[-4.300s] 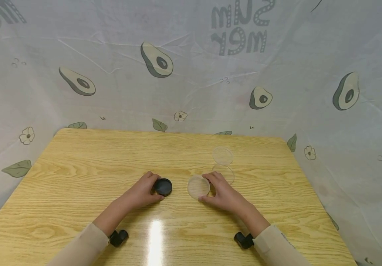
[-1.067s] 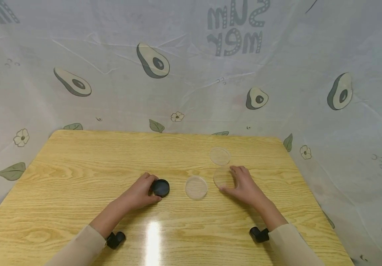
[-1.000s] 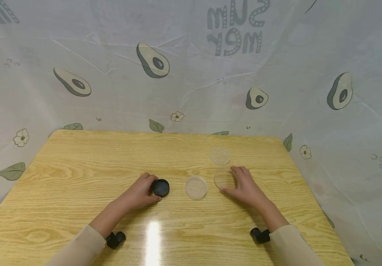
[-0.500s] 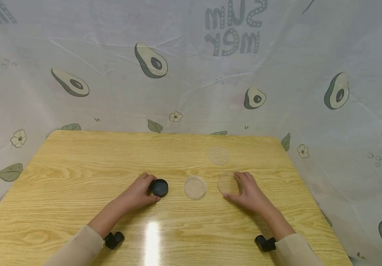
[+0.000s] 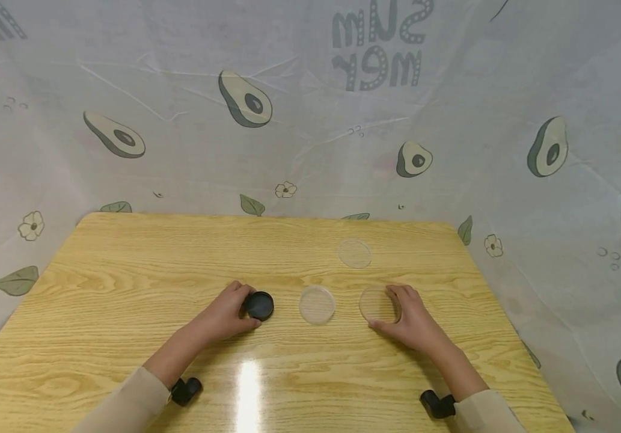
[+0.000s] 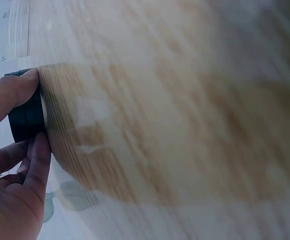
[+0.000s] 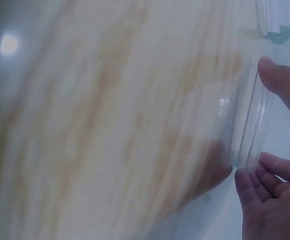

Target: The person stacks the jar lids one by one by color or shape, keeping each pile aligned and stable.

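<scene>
At the middle of the table in the head view, my left hand (image 5: 231, 310) grips a small black round dish (image 5: 260, 306) by its side, thumb on the near edge and fingers on the far edge. Its dark side wall shows in the left wrist view, standing low on the table. My right hand (image 5: 410, 319) holds a clear petri dish (image 5: 376, 304) between thumb and fingertips, further right; in the right wrist view its transparent rim (image 7: 252, 125) lies between them. Another clear petri dish (image 5: 317, 305) rests between the two hands.
A further clear petri dish (image 5: 354, 254) lies farther back on the wood-grain table (image 5: 180, 252). A pale curtain (image 5: 310, 120) printed with avocados stands behind the table and along its sides. Light glares off the table front (image 5: 247, 391).
My right hand has let go of the middle petri dish, taken hold of the one behind it, and slid that dish right and nearer. The left hand stays on the black dish.
</scene>
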The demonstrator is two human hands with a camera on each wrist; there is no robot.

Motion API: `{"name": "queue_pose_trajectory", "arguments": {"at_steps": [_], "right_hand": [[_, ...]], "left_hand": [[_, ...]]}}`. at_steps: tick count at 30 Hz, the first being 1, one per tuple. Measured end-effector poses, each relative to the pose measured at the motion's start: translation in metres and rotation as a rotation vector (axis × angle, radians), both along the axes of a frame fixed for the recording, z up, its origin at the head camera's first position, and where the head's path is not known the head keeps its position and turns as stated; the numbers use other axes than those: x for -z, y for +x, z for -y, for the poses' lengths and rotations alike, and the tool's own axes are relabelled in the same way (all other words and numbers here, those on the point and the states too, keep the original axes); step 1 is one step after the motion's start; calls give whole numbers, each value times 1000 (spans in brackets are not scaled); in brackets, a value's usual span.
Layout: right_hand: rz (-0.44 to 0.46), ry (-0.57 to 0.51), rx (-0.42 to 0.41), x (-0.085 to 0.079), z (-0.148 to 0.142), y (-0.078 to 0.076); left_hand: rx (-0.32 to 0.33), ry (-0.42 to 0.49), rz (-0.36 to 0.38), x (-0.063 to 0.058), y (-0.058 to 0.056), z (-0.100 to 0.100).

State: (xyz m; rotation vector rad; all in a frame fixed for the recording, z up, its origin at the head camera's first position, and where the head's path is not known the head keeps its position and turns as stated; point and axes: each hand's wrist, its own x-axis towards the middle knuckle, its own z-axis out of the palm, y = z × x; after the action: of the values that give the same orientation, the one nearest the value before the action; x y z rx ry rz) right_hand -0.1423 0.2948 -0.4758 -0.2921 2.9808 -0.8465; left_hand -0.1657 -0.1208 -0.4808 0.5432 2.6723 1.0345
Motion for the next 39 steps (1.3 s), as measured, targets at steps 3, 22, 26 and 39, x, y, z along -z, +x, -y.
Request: {"name": "queue_pose_trajectory", "arguments": {"at_steps": [3,22,26,39], "right_hand": [[4,3,-3,0,0,0],[12,22,-7,2,1,1],[3,40,-18,2,2,2],[40,40,-13,-5,5,5]], "left_hand": [[2,-3,-5,0,0,-1],[-2,-2,4,-3,1,-1],[-5,-8,2,-3,1,-1],[-4,-9,-6,-2,1,-1]]}}
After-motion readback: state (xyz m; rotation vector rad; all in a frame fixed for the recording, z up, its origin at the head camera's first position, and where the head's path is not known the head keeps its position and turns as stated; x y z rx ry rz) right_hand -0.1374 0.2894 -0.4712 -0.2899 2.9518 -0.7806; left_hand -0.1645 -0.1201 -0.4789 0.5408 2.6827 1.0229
